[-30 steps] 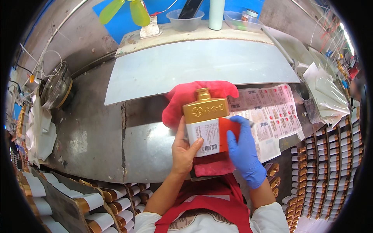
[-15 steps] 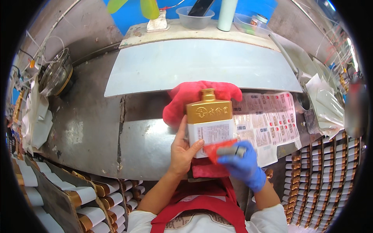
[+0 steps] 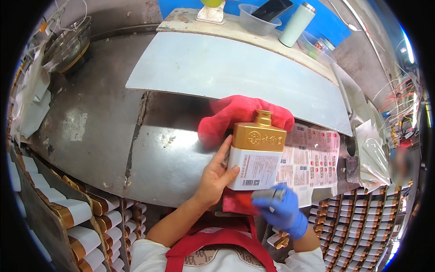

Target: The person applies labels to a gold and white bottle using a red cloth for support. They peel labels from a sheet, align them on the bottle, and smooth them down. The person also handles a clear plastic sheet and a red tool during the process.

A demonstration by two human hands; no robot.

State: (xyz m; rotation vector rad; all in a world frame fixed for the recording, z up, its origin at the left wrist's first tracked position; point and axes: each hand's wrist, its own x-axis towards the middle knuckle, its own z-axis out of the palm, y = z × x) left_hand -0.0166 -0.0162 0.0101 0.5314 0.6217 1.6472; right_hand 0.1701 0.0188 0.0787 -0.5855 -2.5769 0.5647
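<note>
My left hand (image 3: 216, 177), bare, grips the left edge of a flat bottle (image 3: 235, 174) with its thumb on the front. The bottle leans upright, with a gold shoulder and neck above a white body. A printed label (image 3: 261, 168) lies flat on the white part. In a blue glove, my right hand (image 3: 285, 212) is closed round the grey handle of a red-bladed scraper (image 3: 268, 196), just below the bottle's base. Motion smears the blade. Behind the bottle lies a bunched red cloth (image 3: 222, 119), and more red cloth (image 3: 230, 204) shows beneath it.
Sheets of labels (image 3: 312, 158) lie right of the bottle on the metal table (image 3: 97, 136). A pale board (image 3: 217, 63) spans the back, with a tub (image 3: 256, 25) holding a phone and a green flask (image 3: 297, 25) beyond. Racks of similar bottles (image 3: 358, 222) stand on both sides.
The scraper has gone from the label's lower part to below the bottle, uncovering the label's bottom edge. My view has turned, so the table appears tilted.
</note>
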